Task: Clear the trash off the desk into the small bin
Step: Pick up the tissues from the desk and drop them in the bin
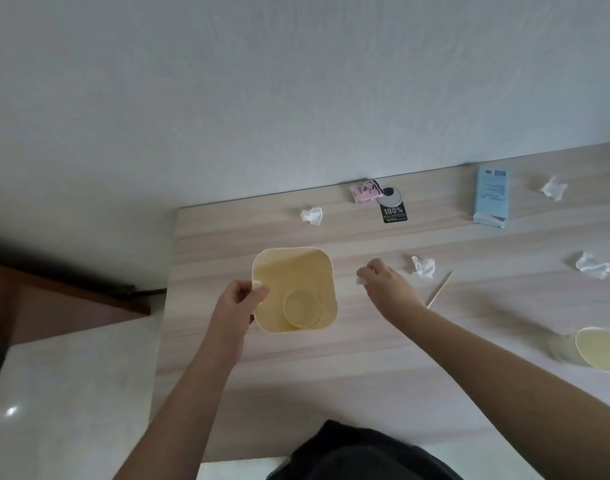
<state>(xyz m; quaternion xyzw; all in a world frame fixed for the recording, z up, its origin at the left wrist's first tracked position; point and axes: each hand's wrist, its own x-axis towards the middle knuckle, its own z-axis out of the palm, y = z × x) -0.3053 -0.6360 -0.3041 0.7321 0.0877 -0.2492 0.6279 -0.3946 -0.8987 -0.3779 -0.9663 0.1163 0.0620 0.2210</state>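
My left hand [239,299] grips the rim of the small bin [294,289] on the desk [331,368]; my right hand [383,284] pinches a white scrap [360,280] just beside it.

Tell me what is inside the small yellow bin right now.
Inside the small yellow bin lies one paper cup, its round mouth facing the camera, against the near wall. The cup covers part of the bin's floor, so anything beneath it cannot be seen. The left hand grips the rim.
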